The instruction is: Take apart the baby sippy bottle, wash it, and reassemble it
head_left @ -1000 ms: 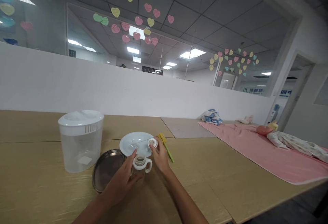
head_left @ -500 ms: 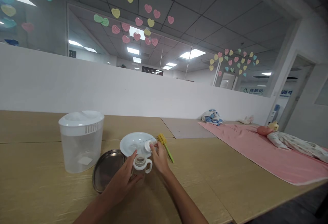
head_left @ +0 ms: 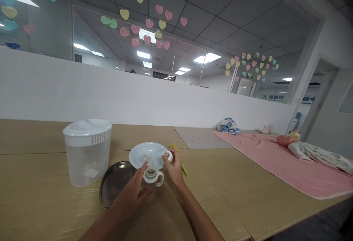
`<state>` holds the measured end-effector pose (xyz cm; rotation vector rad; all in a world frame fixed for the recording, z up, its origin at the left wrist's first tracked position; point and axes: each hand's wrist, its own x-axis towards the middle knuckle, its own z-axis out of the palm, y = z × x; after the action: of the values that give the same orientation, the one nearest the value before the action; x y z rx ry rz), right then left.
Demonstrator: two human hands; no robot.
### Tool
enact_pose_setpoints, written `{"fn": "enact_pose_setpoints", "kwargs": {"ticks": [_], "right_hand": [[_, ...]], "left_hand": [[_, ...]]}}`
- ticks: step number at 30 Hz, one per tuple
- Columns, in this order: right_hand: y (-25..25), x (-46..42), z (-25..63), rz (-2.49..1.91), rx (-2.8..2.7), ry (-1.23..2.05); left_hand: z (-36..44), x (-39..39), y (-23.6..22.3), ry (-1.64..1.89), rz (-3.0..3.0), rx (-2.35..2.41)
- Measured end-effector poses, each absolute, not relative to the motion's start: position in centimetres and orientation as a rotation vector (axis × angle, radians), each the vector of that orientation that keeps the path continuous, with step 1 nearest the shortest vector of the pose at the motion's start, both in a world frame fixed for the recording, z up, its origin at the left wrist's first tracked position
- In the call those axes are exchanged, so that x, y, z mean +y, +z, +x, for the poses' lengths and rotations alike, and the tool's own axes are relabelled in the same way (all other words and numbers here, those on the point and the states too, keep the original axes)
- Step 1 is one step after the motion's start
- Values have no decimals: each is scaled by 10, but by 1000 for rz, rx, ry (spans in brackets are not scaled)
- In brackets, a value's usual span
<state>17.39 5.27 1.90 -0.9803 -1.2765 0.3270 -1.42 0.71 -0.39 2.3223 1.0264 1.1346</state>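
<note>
My left hand [head_left: 138, 186] is wrapped round a clear baby bottle [head_left: 150, 176] with white handles, its mouth uncovered and facing up. My right hand [head_left: 173, 165] pinches a white bottle cap [head_left: 167, 155] just above and to the right of the bottle; cap and bottle are apart. Behind them sits a white bowl [head_left: 145, 148] with something clear in it that I cannot make out. A brush [head_left: 184, 168] with a green handle and a yellow head lies to the right of the bowl, partly hidden by my right hand.
A clear plastic bin with a white lid [head_left: 88, 153] stands at the left. Beside it is a round metal tray [head_left: 116, 182]. Farther right, a pink cloth [head_left: 275, 160] carries a baby doll [head_left: 306, 148]. A blue and white cloth [head_left: 228, 126] lies crumpled near the wall.
My right hand has turned the cap and shifted it slightly up and right, now covering more of the brush head. My left hand and the bottle have stayed in place.
</note>
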Motion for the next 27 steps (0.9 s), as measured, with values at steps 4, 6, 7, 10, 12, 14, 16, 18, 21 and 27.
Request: {"fn": "enact_pose_setpoints", "kwargs": {"ticks": [4, 6, 7, 10, 12, 14, 16, 18, 21, 27], "right_hand": [[23, 50, 173, -992, -1312, 356], [24, 49, 174, -995, -1319, 339], [24, 49, 175, -1003, -1326, 318], [22, 51, 176, -1028, -1340, 299], [20, 53, 177, -1031, -1330, 349], [18, 55, 177, -1014, -1309, 391], [18, 56, 177, -987, -1289, 397], [19, 56, 177, -967, -1271, 397], [23, 53, 176, -969, -1256, 418], [31, 47, 172, -813, -1123, 645]], "left_hand": [[-14, 8, -4, 1125, 2311, 1046], [-14, 7, -3, 1128, 2307, 1043], [-14, 7, -2, 1130, 2302, 1038], [-14, 6, -2, 1129, 2284, 1027], [-13, 6, -2, 1138, 2280, 1025], [-13, 7, -4, 1145, 2277, 1018], [-13, 8, -5, 1146, 2274, 1015], [-13, 8, -5, 1150, 2278, 1020], [-13, 9, -5, 1146, 2287, 1040], [-13, 9, -7, 1135, 2283, 1042]]}}
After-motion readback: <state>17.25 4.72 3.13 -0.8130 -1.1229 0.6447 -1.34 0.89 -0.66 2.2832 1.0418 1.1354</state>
